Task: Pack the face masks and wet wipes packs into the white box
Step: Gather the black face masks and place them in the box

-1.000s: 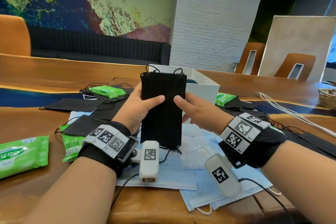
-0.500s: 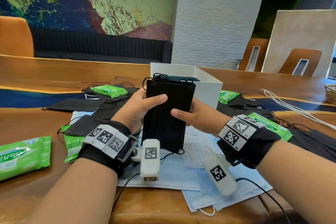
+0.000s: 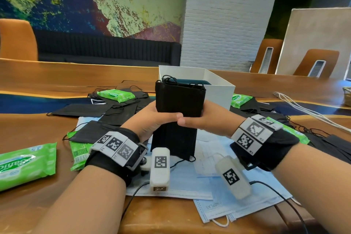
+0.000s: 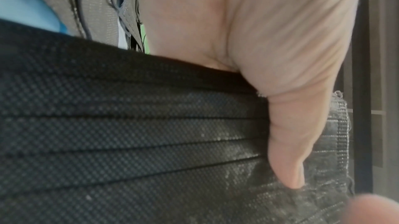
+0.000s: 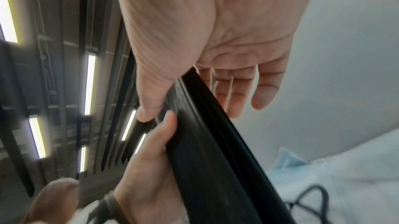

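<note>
Both hands clasp a thick stack of black pleated face masks (image 3: 179, 112) upright, long axis vertical, just in front of the open white cardboard box (image 3: 218, 89). The left hand (image 3: 152, 118) and right hand (image 3: 207, 118) pinch its opposite edges, thumbs meeting on the near face. The box lies directly beyond, equally near either hand.

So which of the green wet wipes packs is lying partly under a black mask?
The pack beside the left wrist: a black mask covers its far end. The other green packs lie fully uncovered.
</note>
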The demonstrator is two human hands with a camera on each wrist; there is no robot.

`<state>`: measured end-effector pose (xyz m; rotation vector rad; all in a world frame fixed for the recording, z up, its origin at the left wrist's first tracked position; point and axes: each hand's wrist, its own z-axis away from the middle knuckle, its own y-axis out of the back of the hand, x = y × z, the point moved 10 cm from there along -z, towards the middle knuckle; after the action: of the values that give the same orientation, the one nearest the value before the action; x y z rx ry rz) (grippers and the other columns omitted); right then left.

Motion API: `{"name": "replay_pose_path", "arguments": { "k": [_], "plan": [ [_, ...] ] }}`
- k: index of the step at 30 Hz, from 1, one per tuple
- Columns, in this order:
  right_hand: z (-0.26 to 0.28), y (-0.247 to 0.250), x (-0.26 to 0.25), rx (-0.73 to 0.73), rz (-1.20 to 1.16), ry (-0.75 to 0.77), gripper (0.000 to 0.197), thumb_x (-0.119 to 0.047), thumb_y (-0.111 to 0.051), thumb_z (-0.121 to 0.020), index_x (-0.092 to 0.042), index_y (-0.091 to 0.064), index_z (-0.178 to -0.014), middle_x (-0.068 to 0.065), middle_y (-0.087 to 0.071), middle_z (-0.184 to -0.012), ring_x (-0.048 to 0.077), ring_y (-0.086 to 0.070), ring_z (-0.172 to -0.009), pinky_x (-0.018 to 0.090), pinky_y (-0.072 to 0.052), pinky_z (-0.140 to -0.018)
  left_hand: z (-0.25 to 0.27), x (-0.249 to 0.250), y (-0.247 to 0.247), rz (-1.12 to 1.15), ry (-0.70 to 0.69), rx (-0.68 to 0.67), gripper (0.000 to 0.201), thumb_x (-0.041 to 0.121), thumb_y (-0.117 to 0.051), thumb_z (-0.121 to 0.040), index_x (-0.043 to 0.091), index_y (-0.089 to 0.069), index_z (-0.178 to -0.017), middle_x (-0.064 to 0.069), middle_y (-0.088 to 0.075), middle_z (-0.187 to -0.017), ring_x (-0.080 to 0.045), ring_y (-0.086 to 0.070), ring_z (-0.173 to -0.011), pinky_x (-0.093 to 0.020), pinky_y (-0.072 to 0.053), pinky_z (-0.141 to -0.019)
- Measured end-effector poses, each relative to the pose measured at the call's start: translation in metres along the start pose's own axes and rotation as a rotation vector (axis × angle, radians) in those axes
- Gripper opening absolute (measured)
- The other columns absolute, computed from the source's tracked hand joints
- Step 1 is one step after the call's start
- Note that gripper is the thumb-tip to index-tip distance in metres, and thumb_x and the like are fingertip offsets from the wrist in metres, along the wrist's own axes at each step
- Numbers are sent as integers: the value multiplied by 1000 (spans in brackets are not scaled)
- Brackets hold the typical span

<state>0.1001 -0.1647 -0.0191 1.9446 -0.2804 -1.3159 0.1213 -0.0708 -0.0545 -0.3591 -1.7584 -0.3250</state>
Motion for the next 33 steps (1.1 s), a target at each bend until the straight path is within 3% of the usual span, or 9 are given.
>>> {"name": "replay_pose_path", "arguments": {
  "k": [3, 5, 7, 11, 17, 22, 26, 30, 33],
  "plan": [
    [4, 32, -1, 118, -16, -33, 50, -45, -64, -80, -36, -37, -121, -12, -55, -109, 0, -57, -93, 14, -51, -71, 1, 0, 2, -6, 2, 7, 60, 16, -72, -71, 19, -54, -128, -4, -68, -118, -19, -63, -111, -39, -48, -95],
    [6, 53, 1, 176, -62, -57, 37, -42, -59, -86, -29, -46, -118, -3, -57, -106, 6, -59, -91, 26, -52, -80, 0, 0, 0, -19, 10, 1, 63, 16, -73, -68, 22, -53, -127, 0, -69, -117, -15, -64, -109, -36, -49, -92],
    [8, 59, -1, 134, -69, -72, 23, -39, -56, -90, -27, -58, -109, -5, -62, -102, 8, -60, -91, 30, -52, -83, -1, -1, -2, -36, 16, -3, 62, 15, -74, -66, 23, -54, -124, 1, -69, -116, -15, -64, -109, -36, -49, -93],
    [11, 56, -5, 67, -8, -95, 12, -34, -60, -89, -28, -66, -96, -5, -69, -95, 6, -63, -88, 26, -52, -82, 0, -2, -1, -66, 29, 9, 62, 15, -76, -65, 21, -56, -123, -1, -69, -116, -18, -63, -111, -44, -46, -100],
    [7, 61, -18, 170, -59, -72, 8, -16, -60, -89, -21, -66, -85, 1, -64, -88, 10, -57, -84, 31, -51, -77, 1, -1, -5, -123, 34, 0, 57, 18, -76, -65, 23, -58, -118, 0, -69, -115, -15, -63, -110, -38, -47, -98],
    [6, 64, -26, 222, -77, -42, 11, -18, -57, -92, -16, -63, -82, 6, -62, -86, 13, -56, -79, 30, -51, -74, 0, -4, 0, -119, 41, 34, 62, 18, -77, -63, 20, -58, -122, 0, -69, -116, -18, -64, -110, -41, -46, -101],
    [8, 59, -26, 184, -272, -40, 22, -25, -45, -98, -14, -55, -82, -1, -62, -81, 9, -57, -76, 23, -50, -73, -1, -6, 3, -117, 46, 52, 63, 19, -78, -63, 21, -58, -122, 0, -68, -117, -18, -63, -111, -44, -45, -103],
    [11, 68, -30, 218, -576, -14, 33, -25, -38, -101, -16, -50, -71, 1, -60, -77, 14, -56, -77, 30, -46, -78, 0, -6, 4, -127, 45, 58, 59, 21, -78, -63, 24, -58, -119, 1, -68, -116, -17, -63, -111, -43, -44, -103],
    [11, 79, -27, 285, -564, -19, 28, -26, -43, -99, -16, -50, -74, 1, -56, -74, 14, -54, -75, 31, -44, -79, 0, -5, 0, -141, 51, 37, 61, 21, -78, -63, 23, -57, -120, 0, -69, -115, -18, -63, -110, -44, -46, -102]
  ]
}}
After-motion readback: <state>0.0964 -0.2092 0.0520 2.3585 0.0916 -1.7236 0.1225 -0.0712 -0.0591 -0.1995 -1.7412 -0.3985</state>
